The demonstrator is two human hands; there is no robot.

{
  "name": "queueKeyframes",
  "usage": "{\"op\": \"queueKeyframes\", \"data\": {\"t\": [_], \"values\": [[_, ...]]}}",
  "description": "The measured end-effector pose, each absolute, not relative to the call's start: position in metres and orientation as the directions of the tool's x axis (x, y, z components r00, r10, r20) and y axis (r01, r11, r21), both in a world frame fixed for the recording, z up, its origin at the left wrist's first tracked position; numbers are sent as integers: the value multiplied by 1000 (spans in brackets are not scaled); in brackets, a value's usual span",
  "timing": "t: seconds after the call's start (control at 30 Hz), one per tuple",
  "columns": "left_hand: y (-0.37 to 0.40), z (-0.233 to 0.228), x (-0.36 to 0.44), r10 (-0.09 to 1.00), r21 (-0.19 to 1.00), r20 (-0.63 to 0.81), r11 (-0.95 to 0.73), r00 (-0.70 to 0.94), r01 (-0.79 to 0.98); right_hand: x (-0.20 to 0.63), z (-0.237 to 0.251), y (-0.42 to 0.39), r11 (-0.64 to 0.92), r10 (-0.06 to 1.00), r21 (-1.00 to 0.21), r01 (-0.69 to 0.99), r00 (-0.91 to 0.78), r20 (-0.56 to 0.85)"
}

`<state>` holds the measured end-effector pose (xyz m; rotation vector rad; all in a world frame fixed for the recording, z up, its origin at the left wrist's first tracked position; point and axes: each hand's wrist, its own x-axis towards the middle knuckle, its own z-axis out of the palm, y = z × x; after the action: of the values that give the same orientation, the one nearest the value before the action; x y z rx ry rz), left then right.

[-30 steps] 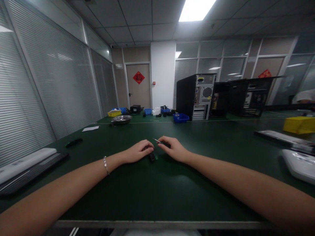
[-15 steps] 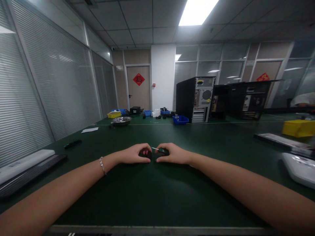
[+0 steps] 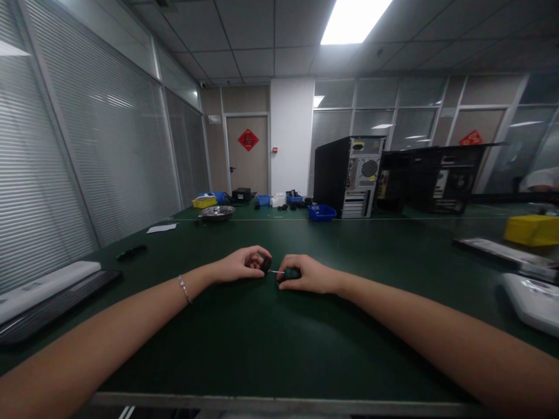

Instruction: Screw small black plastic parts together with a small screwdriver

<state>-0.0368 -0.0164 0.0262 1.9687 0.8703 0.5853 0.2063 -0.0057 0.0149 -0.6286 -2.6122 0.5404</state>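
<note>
The room is evenly but rather dimly lit — one ceiling panel (image 3: 356, 20) glows white and blown out above the counter (image 3: 279, 343). Soft shadows lie on the counter under both forearms. Blinds (image 3: 65, 157) left of the panel catch pale streaks of glare. Lines bow toward the frame edges — wide-angle distortion — and the yellow bin (image 3: 530, 228) far right of the panel is smeared and soft.

left hand (image 3: 242, 265) pinches a small black part (image 3: 265, 265); right hand (image 3: 305, 273) grips a screwdriver (image 3: 286, 272).
</note>
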Motion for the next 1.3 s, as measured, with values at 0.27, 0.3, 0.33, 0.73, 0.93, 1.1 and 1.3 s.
{"op": "queueKeyframes", "data": {"t": [0.27,0.3,0.33,0.73,0.93,1.1,1.3], "values": [[-12,21,-39,770,905,56,-309,635,294,202,10,-7,776,596,-486,401,-718,360],[-12,21,-38,769,902,62,-316,636,293,201,10,-7,761,613,-512,398,-698,369],[-12,20,-37,770,896,72,-329,633,298,201,10,-6,748,626,-537,389,-682,378],[-13,13,-26,813,917,159,-332,559,221,195,8,-7,540,732,-808,235,-605,313],[-13,10,-22,824,994,68,-102,562,29,194,8,-9,549,735,-808,213,-583,346],[-14,10,-22,837,998,65,-60,544,-26,193,5,-9,561,711,-818,123,-577,402],[-15,10,-21,833,997,74,-82,549,-10,190,7,-13,698,644,-704,131,-543,538]]}}
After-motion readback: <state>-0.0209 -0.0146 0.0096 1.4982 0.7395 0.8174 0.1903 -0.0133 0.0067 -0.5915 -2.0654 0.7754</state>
